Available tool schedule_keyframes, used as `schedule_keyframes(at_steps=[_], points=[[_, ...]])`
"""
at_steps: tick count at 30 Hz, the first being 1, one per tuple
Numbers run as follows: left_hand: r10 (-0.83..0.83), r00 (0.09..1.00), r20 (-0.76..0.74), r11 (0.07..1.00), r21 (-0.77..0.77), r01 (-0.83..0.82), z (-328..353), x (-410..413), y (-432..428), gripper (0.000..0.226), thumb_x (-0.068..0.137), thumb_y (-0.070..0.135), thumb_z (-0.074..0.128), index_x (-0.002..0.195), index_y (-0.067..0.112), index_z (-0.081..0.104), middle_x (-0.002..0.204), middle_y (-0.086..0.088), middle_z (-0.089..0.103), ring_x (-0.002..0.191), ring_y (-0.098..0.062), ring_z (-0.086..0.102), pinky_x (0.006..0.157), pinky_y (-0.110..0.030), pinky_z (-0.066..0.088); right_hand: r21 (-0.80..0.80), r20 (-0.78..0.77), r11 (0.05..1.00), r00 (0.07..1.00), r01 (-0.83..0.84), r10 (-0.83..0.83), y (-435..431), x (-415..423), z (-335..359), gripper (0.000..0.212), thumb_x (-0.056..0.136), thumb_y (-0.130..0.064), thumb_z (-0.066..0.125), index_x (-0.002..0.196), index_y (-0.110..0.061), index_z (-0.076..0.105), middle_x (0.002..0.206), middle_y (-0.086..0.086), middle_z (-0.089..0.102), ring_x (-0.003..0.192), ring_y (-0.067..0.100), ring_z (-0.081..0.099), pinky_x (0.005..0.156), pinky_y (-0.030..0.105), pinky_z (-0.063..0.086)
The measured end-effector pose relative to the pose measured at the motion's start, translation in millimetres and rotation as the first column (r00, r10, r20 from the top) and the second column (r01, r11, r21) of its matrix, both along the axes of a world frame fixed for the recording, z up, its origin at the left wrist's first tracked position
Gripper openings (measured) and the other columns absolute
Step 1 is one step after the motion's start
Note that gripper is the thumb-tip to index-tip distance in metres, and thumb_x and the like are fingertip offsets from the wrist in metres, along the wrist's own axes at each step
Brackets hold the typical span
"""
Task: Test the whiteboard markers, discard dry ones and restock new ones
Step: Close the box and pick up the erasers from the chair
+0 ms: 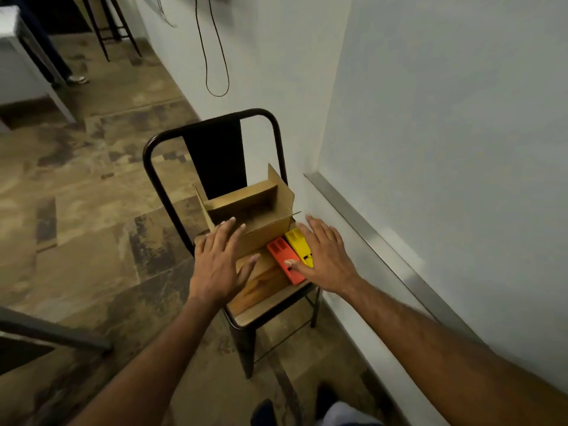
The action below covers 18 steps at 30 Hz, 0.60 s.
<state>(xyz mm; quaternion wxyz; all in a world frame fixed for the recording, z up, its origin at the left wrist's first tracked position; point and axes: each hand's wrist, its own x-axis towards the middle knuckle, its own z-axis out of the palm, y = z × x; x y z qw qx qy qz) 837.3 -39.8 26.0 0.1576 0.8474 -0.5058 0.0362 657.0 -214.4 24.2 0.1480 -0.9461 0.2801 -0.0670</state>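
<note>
Now left grip [219,259] hovers released over the cardboard box [270,235], right grip [322,256] released over the yellow pack [296,241].

Chair seat [276,301] w/ open cardboard box [264,239], red case [280,256] & yellow case [297,241] alongside.

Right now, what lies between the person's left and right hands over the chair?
The head view shows a red pack and a yellow pack side by side between the left hand and right hand, nearer the right one.
</note>
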Motion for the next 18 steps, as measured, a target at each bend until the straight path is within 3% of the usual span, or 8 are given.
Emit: schedule_keyframes(at_steps=[6,12,15,18], points=[[0.118,0.993,-0.008,0.993,-0.004,-0.118,9,41,-23,0.071,0.093,0.066,0.033,0.149,0.022,0.031,0.157,-0.005,0.025,0.144,-0.026,0.026,0.115,-0.052,0.028,-0.049,0.109,0.996,0.991,-0.076,0.081,-38,51,9,0.083,0.088,-0.071,0.04,0.153,-0.024,0.02,0.161,0.006,0.018,0.149,0.022,0.013,0.121,0.047,0.017],[0.271,0.956,-0.109,0.962,-0.008,-0.273,15,65,-41,0.072,0.092,0.068,0.035,0.145,0.02,0.036,0.155,-0.007,0.028,0.142,-0.027,0.028,0.111,-0.048,0.032,-0.048,0.155,0.98,0.968,-0.193,0.198,-78,97,13,0.07,0.092,-0.061,0.046,0.146,-0.019,0.036,0.153,0.005,0.035,0.144,0.023,0.025,0.12,0.041,0.021],[0.32,0.932,-0.173,0.946,0.008,-0.324,10,76,-48,0.07,0.092,0.06,0.045,0.145,0.015,0.038,0.153,-0.01,0.033,0.139,-0.029,0.032,0.111,-0.045,0.035,-0.054,0.127,0.967,0.959,-0.249,0.255,-100,117,11,0.054,0.092,-0.052,0.053,0.132,-0.016,0.054,0.133,0.003,0.054,0.129,0.02,0.043,0.112,0.039,0.035],[0.355,0.898,-0.259,0.931,0.015,-0.364,4,82,-53,0.069,0.092,0.057,0.049,0.146,0.015,0.037,0.152,-0.009,0.034,0.138,-0.029,0.034,0.11,-0.046,0.038,-0.13,-0.001,0.929,0.937,-0.348,0.351,-111,135,11,0.043,0.089,-0.044,0.058,0.121,-0.015,0.063,0.12,0.002,0.061,0.117,0.02,0.05,0.104,0.037,0.04]])
